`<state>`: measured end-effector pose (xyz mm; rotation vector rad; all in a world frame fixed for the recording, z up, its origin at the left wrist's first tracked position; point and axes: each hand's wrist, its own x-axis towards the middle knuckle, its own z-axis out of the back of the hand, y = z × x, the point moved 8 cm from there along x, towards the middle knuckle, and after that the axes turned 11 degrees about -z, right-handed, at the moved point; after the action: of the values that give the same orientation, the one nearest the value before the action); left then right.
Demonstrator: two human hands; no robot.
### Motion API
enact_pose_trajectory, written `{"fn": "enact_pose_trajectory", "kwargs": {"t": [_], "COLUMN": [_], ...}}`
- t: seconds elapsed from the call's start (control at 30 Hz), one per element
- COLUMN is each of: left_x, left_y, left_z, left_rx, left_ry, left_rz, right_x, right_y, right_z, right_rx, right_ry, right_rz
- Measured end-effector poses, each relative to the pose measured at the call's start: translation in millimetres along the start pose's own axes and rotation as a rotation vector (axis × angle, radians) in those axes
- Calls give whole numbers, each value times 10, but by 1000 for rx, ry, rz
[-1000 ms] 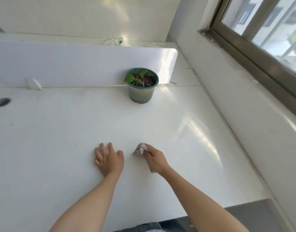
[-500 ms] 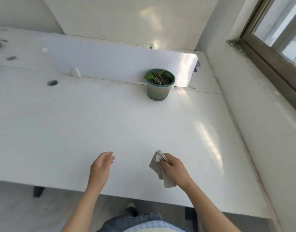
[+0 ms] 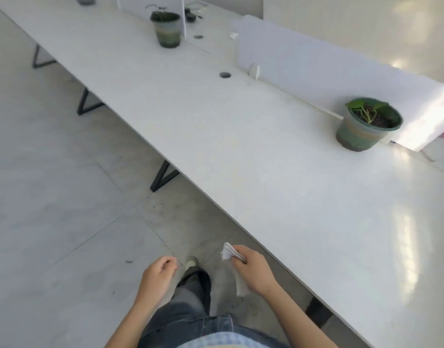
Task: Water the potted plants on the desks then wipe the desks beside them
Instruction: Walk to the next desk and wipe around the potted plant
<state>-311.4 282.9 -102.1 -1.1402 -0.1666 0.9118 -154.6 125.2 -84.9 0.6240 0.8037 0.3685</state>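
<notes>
My right hand point(image 3: 251, 268) grips a crumpled white cloth point(image 3: 228, 251), held over the floor just off the front edge of the long white desk point(image 3: 278, 177). Loosely curled, my left hand point(image 3: 158, 275) holds nothing and hangs above my leg. A green pot with a small leafy plant point(image 3: 366, 123) stands at the desk's far right beside the white divider point(image 3: 316, 64). A second green potted plant point(image 3: 167, 28) stands far along the desk at the top.
A round cable hole point(image 3: 225, 75) lies in the desktop near the divider. Black angled desk legs point(image 3: 163, 177) reach onto the grey tiled floor point(image 3: 52, 197) to my left. My jeans leg and shoe point(image 3: 193, 280) are below.
Both hands have left the desktop and now hang over the floor. The view has swung left and back, so the near pot sits far right and a second pot has appeared.
</notes>
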Motion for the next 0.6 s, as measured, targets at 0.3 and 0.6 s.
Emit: {"fn": "enact_pose_trajectory", "kwargs": {"t": [0.3,0.6], "left_x": [-131,55], "left_y": [326,988], "left_z": [779,2593], "left_rx": [-116,-178], "left_ry": [-168,-460], "left_rz": [39,73], "right_x": [115,582], "right_y": [827,2095], "right_z": [-554,-1760], "right_rx": [-75,-134], "right_ry": [33,69], "right_rz": [86,115]}}
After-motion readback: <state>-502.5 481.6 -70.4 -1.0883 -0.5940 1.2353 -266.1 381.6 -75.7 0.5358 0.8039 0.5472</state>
